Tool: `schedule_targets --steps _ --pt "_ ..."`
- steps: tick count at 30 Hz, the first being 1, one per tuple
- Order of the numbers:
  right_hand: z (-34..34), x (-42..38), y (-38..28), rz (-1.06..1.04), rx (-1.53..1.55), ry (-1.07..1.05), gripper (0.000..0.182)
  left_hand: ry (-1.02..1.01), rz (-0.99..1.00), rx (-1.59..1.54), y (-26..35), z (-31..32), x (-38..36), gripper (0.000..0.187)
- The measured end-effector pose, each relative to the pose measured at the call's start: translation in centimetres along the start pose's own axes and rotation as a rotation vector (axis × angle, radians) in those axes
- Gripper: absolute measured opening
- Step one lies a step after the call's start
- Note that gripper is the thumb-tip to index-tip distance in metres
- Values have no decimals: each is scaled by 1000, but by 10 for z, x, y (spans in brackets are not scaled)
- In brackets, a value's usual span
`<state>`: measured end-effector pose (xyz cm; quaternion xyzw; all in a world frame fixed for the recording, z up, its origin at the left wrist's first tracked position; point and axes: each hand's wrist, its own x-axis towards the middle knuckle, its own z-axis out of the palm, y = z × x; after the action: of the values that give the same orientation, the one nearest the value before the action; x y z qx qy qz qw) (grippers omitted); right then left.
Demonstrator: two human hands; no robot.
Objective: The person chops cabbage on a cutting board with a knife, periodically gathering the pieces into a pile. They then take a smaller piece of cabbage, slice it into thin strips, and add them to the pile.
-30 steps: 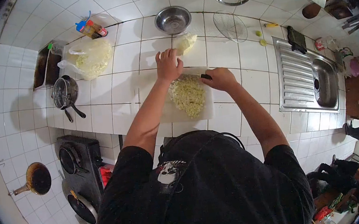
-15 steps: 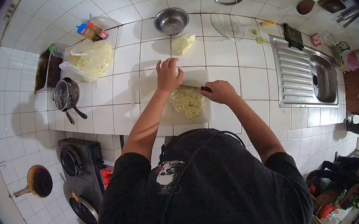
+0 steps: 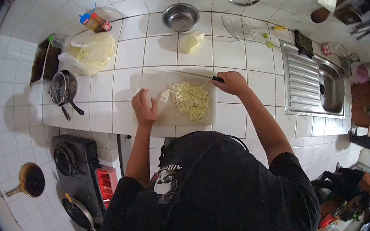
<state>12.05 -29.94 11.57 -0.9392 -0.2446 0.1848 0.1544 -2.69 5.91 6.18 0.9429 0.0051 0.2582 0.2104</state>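
My right hand [image 3: 232,83] is closed around the black handle of a knife [image 3: 191,73], whose thin blade points left across the far side of the white cutting board [image 3: 137,80]. A heap of finely chopped cabbage [image 3: 191,101] covers the middle and right of the board. Just left of it lies a small pale cabbage piece [image 3: 163,96]. Beside that piece, at the board's left side, is my left hand [image 3: 145,110], fingers bent and thumb apart, with nothing visible in it. Behind the board sits a larger cabbage chunk [image 3: 191,41].
Behind the chunk stands a steel bowl [image 3: 181,18]. A plastic bag of chopped cabbage [image 3: 92,53] and a small pan [image 3: 63,89] are on the left. A round wire strainer [image 3: 239,27] lies at the back. To the right is a sink [image 3: 331,85]; a stove [image 3: 79,168] is lower left.
My left hand has moved left and nearer to me, away from the knife. The blade has lifted off the heap's far edge, and the small cabbage piece now shows beside the heap.
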Motion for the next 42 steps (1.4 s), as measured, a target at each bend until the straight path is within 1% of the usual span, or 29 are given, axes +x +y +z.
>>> schedule_targets --steps 1,2,4,5,7,8,12,14,15,17,19,20,22,24,25,26,28,29,31,32,35,38,40,42 --pt "2 1 2 -5 -11 29 51 -26 -32 -25 -5 -5 -9 45" --pt "5 1 3 -23 -28 13 51 -15 -59 -24 -9 -6 -18 45" --pt "8 -1 1 10 2 2 50 -58 -56 65 -10 -6 -30 46" --pt "10 -3 -2 12 -12 -14 49 -41 -90 70 -9 -5 -34 46" --pt "17 -11 -11 -11 -1 -36 48 -79 -129 62 -2 -5 -32 47" --pt "21 -16 -16 -32 -15 -43 48 -64 -155 64 1 -6 -32 47" --pt "20 -35 -42 20 12 -53 51 -94 -169 15 16 3 -35 47" --pt "17 -45 -49 71 76 -7 51 -101 -161 22 23 8 -33 47" --pt "17 -49 -50 58 94 12 49 -90 -174 -12 28 9 -32 46" --pt "17 -57 -55 91 88 42 47 -86 -175 -51 37 14 -29 45" --pt "13 -66 -61 133 80 75 45 -102 -195 1 48 21 -22 43" --pt "12 -71 -65 136 111 92 44 -104 -185 -5 53 25 -18 43" --pt "15 -78 -69 140 141 116 43 -203 -166 27 57 32 -10 43" --pt "22 -83 -71 142 229 153 42 -223 -143 25 56 37 -7 44" --pt "22 -85 -75 152 254 127 40 -245 -125 25 56 39 -7 46" --pt "25 -87 -76 157 256 134 40 -246 -117 24 55 41 -7 46" --pt "33 -91 -80 107 303 138 37 -172 -146 -37 56 38 -6 44" --pt "36 -93 -82 133 326 89 39 -173 -142 -35 54 36 -6 44" --pt "52 -95 -81 96 341 110 39 -253 -208 -22 55 26 -4 41" --pt "60 -95 -81 61 352 129 40 -255 -207 -16 53 24 -6 41" --pt "68 -97 -92 88 374 89 39 -228 -183 27 43 18 -14 40" --pt "75 -98 -103 106 414 72 38 -232 -148 -23 38 12 -17 42" --pt "73 -99 -113 121 456 89 37 -255 -76 28 31 7 -19 46" --pt "72 -101 -123 137 492 99 35 -244 -87 1 27 2 -19 44"
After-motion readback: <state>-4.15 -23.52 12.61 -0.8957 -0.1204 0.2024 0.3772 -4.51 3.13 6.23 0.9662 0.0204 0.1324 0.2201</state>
